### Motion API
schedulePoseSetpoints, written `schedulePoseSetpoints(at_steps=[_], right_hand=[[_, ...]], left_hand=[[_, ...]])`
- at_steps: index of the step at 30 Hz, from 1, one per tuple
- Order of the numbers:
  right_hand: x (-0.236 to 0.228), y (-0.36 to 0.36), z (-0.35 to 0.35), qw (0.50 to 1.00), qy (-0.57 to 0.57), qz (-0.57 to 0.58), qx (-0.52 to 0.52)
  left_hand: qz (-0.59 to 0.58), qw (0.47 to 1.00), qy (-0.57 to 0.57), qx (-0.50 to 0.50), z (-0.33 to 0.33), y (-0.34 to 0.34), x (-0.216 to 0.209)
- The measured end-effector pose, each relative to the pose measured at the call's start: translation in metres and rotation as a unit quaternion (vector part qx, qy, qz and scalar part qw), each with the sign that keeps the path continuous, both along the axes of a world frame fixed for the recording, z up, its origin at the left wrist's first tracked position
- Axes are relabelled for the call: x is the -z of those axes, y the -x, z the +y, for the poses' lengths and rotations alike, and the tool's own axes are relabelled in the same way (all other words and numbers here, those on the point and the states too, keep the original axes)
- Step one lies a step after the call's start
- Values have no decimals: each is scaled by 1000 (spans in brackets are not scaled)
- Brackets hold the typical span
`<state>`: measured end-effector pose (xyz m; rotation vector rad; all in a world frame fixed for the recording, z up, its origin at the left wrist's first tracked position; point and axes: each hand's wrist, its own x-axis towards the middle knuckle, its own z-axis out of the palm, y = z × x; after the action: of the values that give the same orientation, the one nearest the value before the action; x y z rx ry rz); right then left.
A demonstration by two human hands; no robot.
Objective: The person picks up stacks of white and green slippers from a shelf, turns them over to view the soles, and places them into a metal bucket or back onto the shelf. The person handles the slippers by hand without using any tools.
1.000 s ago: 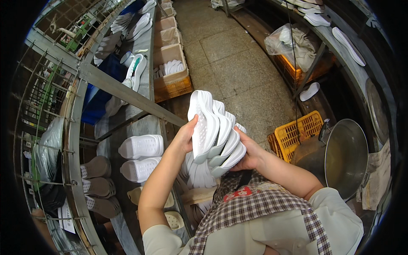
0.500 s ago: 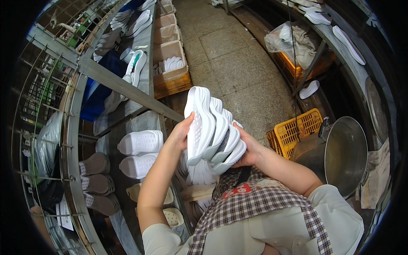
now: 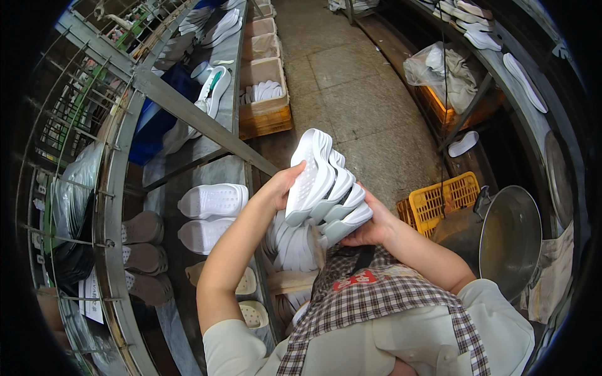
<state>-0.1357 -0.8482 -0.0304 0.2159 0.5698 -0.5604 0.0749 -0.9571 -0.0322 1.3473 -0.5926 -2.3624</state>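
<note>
In front of my apron I hold a stack of white shoe soles (image 3: 321, 182) with grey ends, tilted and overlapping one another. My left hand (image 3: 283, 188) is closed on the stack's left side, its thumb lying over the dotted inner face of the nearest sole. My right hand (image 3: 375, 220) grips the other side and supports it from below; part of its fingers is hidden behind the soles. Below my hands, several more white soles (image 3: 293, 247) stand packed together. Two white soles (image 3: 212, 202) lie on the shelf beside my left forearm, with cream soles (image 3: 252, 314) nearer to me.
Brown soles (image 3: 145, 258) sit on the left shelf, behind a diagonal metal bar (image 3: 200, 122). Lined crates (image 3: 266, 122) line the aisle's left side. To the right stand a yellow crate (image 3: 453, 191) and a large metal pan (image 3: 511, 241). A stray white sole (image 3: 464, 144) lies beyond them.
Both hands and the stack of shoe soles have shifted slightly right in the picture, and the stack has tilted further over to the right. The surroundings have shifted with the head's turn.
</note>
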Motion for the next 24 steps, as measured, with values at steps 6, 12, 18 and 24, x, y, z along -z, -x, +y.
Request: schedulePoseSetpoints(at_steps=[6,12,18,24], right_hand=[[6,3,0,1000,-15,12,2],[18,7,-8,975,188,91,73],[3,17,-10,905,331,216,159],[-13,26,-9,849,428,277,143]], left_hand=[[-5,1000,-12,-3,2,4,-4],[68,987,123,-71,15,7,-15],[226,945,202,-122,32,-1,-14],[221,919,300,-128,37,9,-13]])
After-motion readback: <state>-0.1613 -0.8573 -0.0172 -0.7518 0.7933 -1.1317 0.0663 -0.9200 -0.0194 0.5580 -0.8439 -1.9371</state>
